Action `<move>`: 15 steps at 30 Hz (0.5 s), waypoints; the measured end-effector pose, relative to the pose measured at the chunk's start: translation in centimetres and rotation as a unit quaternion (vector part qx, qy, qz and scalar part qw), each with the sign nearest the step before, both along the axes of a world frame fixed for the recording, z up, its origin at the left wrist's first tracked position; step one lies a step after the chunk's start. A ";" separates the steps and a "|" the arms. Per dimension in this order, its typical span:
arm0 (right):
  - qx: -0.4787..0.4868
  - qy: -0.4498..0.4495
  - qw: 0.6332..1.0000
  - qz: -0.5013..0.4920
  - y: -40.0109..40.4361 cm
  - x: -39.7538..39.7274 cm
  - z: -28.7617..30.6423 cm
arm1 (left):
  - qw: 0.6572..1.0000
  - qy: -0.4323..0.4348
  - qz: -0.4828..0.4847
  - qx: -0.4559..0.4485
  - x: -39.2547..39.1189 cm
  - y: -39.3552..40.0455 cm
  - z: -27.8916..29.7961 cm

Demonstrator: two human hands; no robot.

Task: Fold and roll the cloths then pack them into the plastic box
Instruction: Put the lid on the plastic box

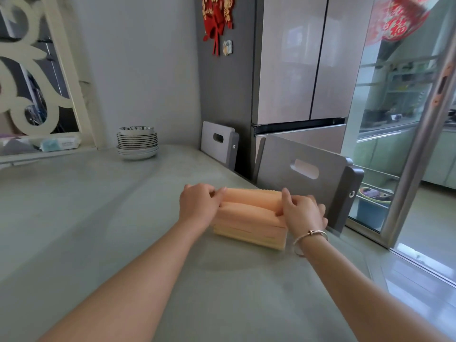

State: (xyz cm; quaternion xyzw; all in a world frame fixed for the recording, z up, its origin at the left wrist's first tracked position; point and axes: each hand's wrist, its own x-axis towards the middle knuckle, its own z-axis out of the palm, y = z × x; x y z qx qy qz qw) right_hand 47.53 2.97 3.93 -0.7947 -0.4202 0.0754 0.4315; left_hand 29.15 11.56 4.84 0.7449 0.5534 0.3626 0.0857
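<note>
A pale orange plastic box (249, 234) stands on the grey-green table, right of centre. Two rolled peach cloths lie in its top: a far roll (254, 197) and a near roll (244, 214). My left hand (197, 203) grips the left end of the far roll, thumb and fingers curled around it. At the right end, my right hand (304, 213) holds the same roll, its thumb up on the cloth and its fingers wrapped over the end. A bracelet circles the right wrist. The box's inside is hidden by the rolls.
A stack of plates and a bowl (137, 143) sits at the table's far side. Two grey chair backs (306, 178) (218, 141) stand along the right edge, the nearer one just behind the box. A fridge (301, 70) is beyond. A wipes pack (60, 143) lies far left.
</note>
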 end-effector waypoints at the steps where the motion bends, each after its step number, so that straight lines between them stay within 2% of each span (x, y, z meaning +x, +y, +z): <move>1: -0.010 0.028 1.000 -0.010 0.6 0.4 0.1 | 1.000 -0.009 0.017 -0.023 0.7 0.3 0.1; 6: -0.003 0.104 0.993 -0.055 1.9 0.8 -0.8 | 0.992 -0.044 0.050 -0.105 3.1 2.8 -1.2; 9: 0.023 0.129 0.990 -0.060 2.1 0.6 -1.0 | 0.968 -0.167 -0.032 -0.185 2.9 3.0 -1.7; 11: 0.059 0.136 0.988 -0.032 2.4 0.4 -1.2 | 0.960 -0.160 -0.088 -0.212 2.1 2.9 -2.0; 15: 0.068 0.106 0.992 0.029 2.9 -1.1 -1.2 | 0.965 -0.152 -0.076 -0.199 -0.5 2.1 -2.1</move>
